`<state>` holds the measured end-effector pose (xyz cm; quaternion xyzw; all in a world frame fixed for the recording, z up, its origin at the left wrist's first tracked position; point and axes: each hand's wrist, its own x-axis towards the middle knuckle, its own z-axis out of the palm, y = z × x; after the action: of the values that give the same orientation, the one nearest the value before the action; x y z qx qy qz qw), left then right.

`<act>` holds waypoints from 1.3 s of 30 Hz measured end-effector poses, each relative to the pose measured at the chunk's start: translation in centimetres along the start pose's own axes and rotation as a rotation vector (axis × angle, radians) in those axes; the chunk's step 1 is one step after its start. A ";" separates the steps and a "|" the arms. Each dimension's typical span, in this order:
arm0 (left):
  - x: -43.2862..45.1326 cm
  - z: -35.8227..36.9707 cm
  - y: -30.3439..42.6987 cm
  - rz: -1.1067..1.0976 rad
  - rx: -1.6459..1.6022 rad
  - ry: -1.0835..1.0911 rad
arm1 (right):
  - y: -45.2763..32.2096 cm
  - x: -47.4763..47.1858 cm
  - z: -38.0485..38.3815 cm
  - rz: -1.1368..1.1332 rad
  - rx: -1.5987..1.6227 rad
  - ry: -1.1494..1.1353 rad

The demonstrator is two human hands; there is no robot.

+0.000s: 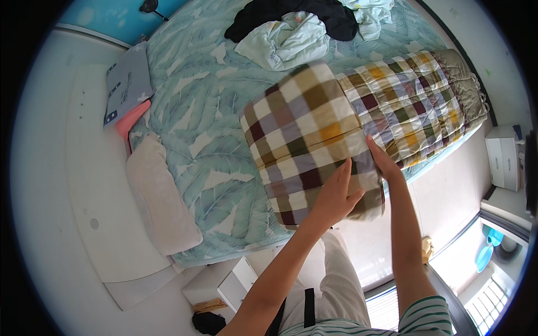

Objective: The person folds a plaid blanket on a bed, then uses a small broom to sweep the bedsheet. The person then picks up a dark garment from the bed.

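A plaid quilt (311,147) in brown, cream, grey and maroon checks lies folded in a thick stack at the bed's near side, slightly blurred. My left hand (334,197) rests on its upper face near the front, index finger and thumb apart. Along the stack's right side is my right hand (380,161), its fingertips against the edge; part of this hand is hidden, so I cannot tell whether it grips. To the right, a longer plaid quilted section (410,105) with a tan ruffled border stretches over the bed; whether it joins the stack is unclear.
Under these lies a leaf-print bedsheet (201,126). A pale pillow (162,197) and a grey flat package (130,84) sit by the headboard (84,176). Crumpled pale cloth (290,42) and black cloth (336,21) lie beyond. White cabinets (235,281) (502,161) stand near the bed.
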<state>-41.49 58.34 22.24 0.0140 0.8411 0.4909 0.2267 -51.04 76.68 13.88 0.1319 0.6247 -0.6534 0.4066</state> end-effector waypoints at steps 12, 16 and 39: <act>-0.5 0.2 -12.8 0.210 0.642 0.327 | 2.1 5.4 -0.5 -0.515 -0.328 0.331; -0.6 0.9 -14.4 0.236 0.713 0.159 | 2.2 6.8 -2.3 -0.367 -0.546 0.560; -7.8 3.6 -17.5 -0.112 0.396 0.207 | 18.2 -2.5 17.0 0.337 0.990 0.586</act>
<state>-29.57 50.29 9.07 -0.0387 0.9393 0.3016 0.1591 -31.08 63.89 5.83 0.5776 0.3025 -0.7298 0.2055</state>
